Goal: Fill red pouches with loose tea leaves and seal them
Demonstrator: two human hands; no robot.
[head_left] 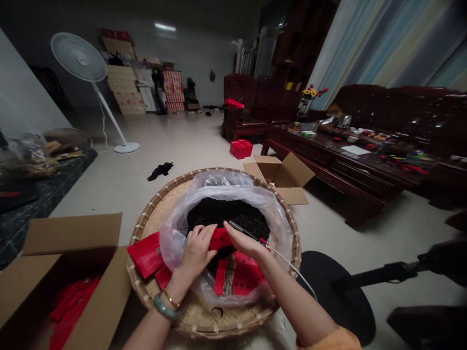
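- Woven bamboo tray (143, 233) in front of the person, cardboard box (73, 233) overlapping its left rim.
- Clear plastic bag (175, 238) open on tray, holding dark dried leaves (226, 216).
- Left hand (197, 250) gripping red packet (221, 239) above bag.
- Right hand (242, 241) closed on corded black tool (242, 230), just beside packet.

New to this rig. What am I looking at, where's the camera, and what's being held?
No machine here. This is one picture from a camera worn on a person's head, looking down at their own bare hands. A round bamboo tray holds an open clear plastic bag of dark loose material, with red packets lying beside it. The left hand presses on a red packet. The right hand holds a thin dark tool with a white cord. An open cardboard box at left holds more red packets.
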